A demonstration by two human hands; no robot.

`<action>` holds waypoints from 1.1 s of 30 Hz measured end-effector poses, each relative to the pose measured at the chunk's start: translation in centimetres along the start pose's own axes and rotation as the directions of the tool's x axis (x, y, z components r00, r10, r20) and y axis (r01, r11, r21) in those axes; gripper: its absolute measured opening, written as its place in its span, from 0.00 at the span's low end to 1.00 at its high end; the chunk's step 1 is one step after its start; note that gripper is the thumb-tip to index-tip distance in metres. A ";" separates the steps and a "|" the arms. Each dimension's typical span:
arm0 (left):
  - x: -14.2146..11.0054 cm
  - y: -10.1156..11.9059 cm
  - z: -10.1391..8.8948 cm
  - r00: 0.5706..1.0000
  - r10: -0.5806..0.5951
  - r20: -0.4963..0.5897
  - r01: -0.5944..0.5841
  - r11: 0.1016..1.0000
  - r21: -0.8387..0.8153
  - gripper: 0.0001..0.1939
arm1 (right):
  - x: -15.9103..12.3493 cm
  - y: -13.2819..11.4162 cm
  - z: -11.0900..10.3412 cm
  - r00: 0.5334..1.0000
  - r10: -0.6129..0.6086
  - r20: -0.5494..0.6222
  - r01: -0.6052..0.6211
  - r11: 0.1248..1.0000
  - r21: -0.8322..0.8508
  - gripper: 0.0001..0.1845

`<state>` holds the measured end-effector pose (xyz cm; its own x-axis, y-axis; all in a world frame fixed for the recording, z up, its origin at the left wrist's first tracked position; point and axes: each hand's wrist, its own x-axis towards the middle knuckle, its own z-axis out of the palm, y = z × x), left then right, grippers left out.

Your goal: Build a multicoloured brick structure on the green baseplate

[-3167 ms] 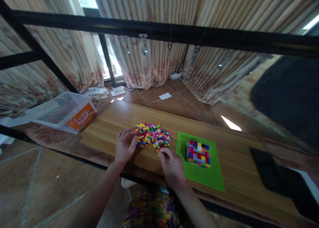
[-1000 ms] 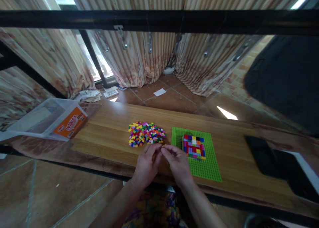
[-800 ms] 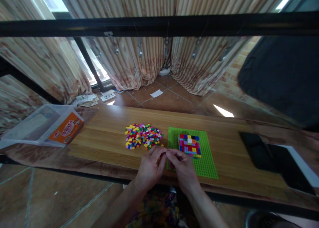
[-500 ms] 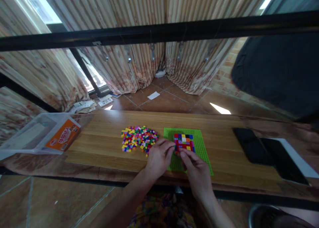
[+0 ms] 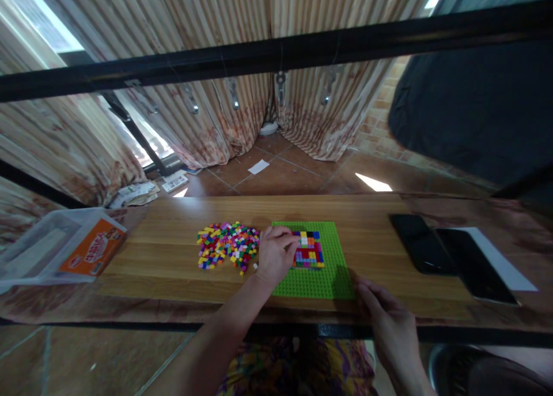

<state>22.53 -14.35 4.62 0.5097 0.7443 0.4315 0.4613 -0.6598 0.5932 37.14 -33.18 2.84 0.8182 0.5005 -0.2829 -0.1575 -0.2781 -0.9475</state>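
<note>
A green studded baseplate (image 5: 330, 281) lies on the wooden board, bearing a roughly square patch of small coloured bricks (image 5: 309, 249). My left hand (image 5: 276, 257) is over the left side of that patch. Its thumb and fingers are pinched together, and whatever they hold is hidden. Down at the baseplate's lower right corner is my right hand (image 5: 386, 312), thumb and fingers closed at the plate's edge. Just left of my left hand spreads a pile of loose coloured bricks (image 5: 224, 243), with one pale brick (image 5: 255, 266) apart from it.
A clear plastic box (image 5: 38, 223) with an orange label stands at the far left. Two dark phone-like slabs, one nearer (image 5: 421, 243) and one farther right (image 5: 475, 263), lie beside a white sheet (image 5: 503, 257). A black bar (image 5: 242, 59) crosses in front of the curtains.
My right hand has moved away from the bricks, right and down to the baseplate's corner. My left hand has stayed near the left side of the brick patch. The view has shifted slightly.
</note>
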 end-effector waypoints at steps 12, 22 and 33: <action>0.7 0.3 0.0 0.997 -0.077 -0.016 0.076 0.996 -0.044 0.05 | 1.7 -0.4 2.0 0.988 -0.108 0.112 0.109 0.994 -0.009 0.22; -0.3 0.4 -0.3 0.976 0.218 0.016 -0.214 0.935 0.285 0.07 | 2.6 -1.9 6.3 0.952 -0.221 0.212 0.232 0.972 -0.033 0.23; -0.7 1.2 -0.4 0.948 0.283 0.148 -0.319 0.824 0.469 0.08 | 2.7 -1.6 7.3 0.939 -0.263 0.223 0.293 0.949 -0.115 0.22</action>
<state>22.45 -15.58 5.30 0.7209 0.5031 0.4766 0.5575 -0.8295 0.0324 35.55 -25.42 2.52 0.6859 0.7260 -0.0498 0.1540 -0.2117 -0.9651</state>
